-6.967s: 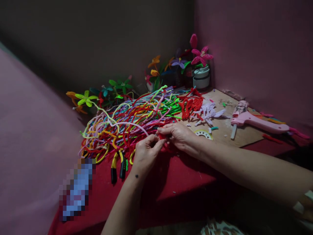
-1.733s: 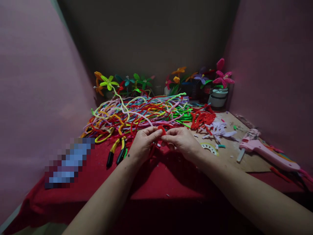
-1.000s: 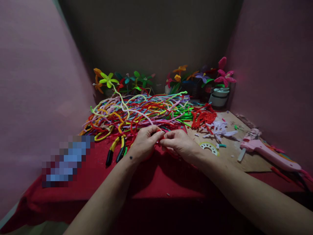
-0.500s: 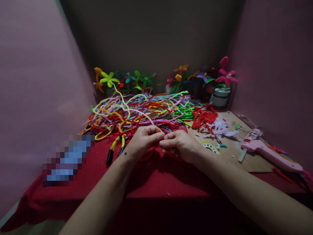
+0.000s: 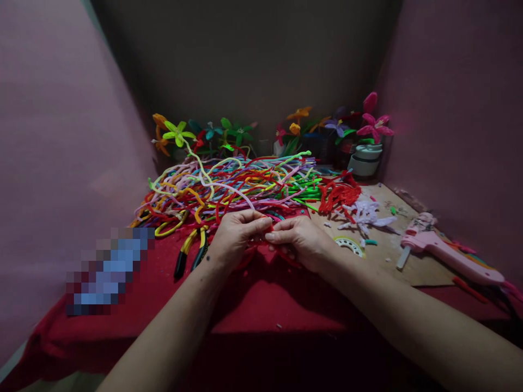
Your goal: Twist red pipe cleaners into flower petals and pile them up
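Observation:
My left hand [image 5: 239, 235] and my right hand [image 5: 301, 239] meet above the red cloth, fingertips nearly touching. Both are closed in a pinch on a red pipe cleaner [image 5: 269, 229], a bit of which shows between the fingertips. Much of it is hidden by the fingers and hard to tell from the cloth. Right behind my hands lies a big tangled pile of colourful pipe cleaners [image 5: 229, 182]. Pliers [image 5: 190, 250] with yellow and black handles rest just left of my left hand.
On a brown board [image 5: 425, 269] at the right lie a pink glue gun [image 5: 453, 256], a white and yellow ring [image 5: 348, 246], and red and white pieces. Pipe-cleaner flowers [image 5: 178, 133] and a pale cup [image 5: 365, 161] stand behind. A blurred item [image 5: 112, 272] sits left on the red cloth [image 5: 163, 310].
The whole view has shifted slightly, with things sitting a little further left. Both hands keep their pinch, and their fingers have moved only slightly.

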`<state>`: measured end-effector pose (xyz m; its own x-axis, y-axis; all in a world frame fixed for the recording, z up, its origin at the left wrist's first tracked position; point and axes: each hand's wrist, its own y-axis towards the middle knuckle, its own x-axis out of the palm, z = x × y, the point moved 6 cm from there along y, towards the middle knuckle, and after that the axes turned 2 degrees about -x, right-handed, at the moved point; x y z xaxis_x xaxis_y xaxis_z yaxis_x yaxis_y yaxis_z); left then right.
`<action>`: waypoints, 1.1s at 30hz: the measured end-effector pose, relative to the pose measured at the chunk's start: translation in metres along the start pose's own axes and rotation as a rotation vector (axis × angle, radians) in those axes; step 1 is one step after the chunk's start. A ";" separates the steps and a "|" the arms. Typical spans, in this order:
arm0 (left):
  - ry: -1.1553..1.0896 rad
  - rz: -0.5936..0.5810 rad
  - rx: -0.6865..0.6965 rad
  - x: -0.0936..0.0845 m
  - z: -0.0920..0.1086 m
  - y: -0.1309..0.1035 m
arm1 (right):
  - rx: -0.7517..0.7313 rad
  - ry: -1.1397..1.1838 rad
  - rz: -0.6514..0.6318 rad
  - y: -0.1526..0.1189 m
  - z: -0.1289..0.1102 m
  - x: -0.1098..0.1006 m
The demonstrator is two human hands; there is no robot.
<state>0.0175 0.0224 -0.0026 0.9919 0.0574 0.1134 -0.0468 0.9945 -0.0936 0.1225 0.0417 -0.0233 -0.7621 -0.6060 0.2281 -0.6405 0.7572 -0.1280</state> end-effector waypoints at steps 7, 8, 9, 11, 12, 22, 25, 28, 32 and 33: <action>-0.040 0.214 0.063 -0.001 -0.006 0.002 | -0.003 -0.033 0.035 0.002 0.004 -0.003; -0.050 0.220 0.063 -0.001 -0.007 0.003 | -0.002 -0.033 0.041 0.002 0.003 -0.003; -0.064 0.207 0.055 0.000 -0.008 0.004 | -0.001 -0.037 0.045 0.002 0.002 -0.003; -0.086 0.113 0.022 0.002 -0.010 0.006 | -0.002 -0.048 0.054 0.001 0.000 -0.003; -0.093 0.047 0.007 0.004 -0.009 0.007 | -0.005 -0.053 0.059 0.001 -0.001 -0.003; 0.162 0.103 0.137 -0.004 0.002 0.004 | -0.009 -0.121 0.047 0.000 -0.001 -0.002; 0.365 0.261 0.292 -0.002 0.013 -0.001 | 0.004 -0.132 0.062 0.000 -0.001 -0.002; 0.335 0.230 0.271 0.000 0.013 0.001 | -0.012 -0.107 0.081 0.000 -0.003 -0.004; 0.118 0.082 0.142 -0.003 0.005 0.007 | -0.025 -0.083 0.099 0.001 -0.004 -0.007; 0.066 0.031 0.106 -0.003 0.003 0.008 | -0.025 -0.080 0.088 0.001 -0.004 -0.007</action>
<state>0.0144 0.0303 -0.0011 0.9952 0.0857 0.0466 -0.0862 0.9962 0.0099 0.1270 0.0477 -0.0211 -0.8210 -0.5538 0.1388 -0.5691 0.8135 -0.1198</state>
